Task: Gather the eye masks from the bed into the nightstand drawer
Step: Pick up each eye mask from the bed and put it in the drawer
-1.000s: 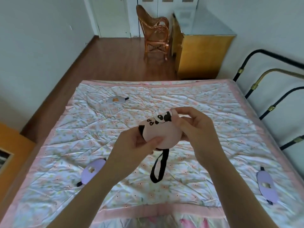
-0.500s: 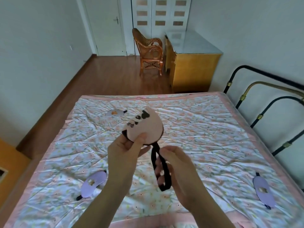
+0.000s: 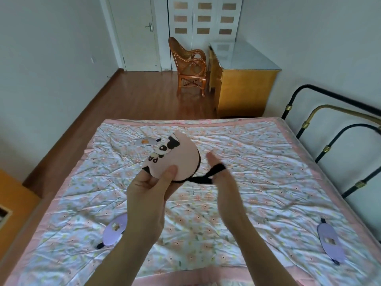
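Since half a second ago the right hand [image 3: 218, 182] has swung out to the right, drawing the black strap [image 3: 208, 176] sideways from the pink panda eye mask [image 3: 177, 159], where before it hung down in a loop. That hand's grip is open, fingers extended, with the strap hooked over a fingertip rather than pinched. The left hand [image 3: 148, 188] has its grip closed on the mask's near lower edge, thumb on the front face and fingers behind, holding the mask upright above the middle of the bed [image 3: 257, 182].

Three more masks lie on the quilt, all well apart from both hands: a grey one [image 3: 145, 141] at the far left, a purple one [image 3: 114, 230] at the near left beside the left forearm, and another purple one [image 3: 331, 241] at the near right edge. At the left edge a corner of orange furniture [image 3: 12, 195] shows; whether it is the nightstand cannot be told.
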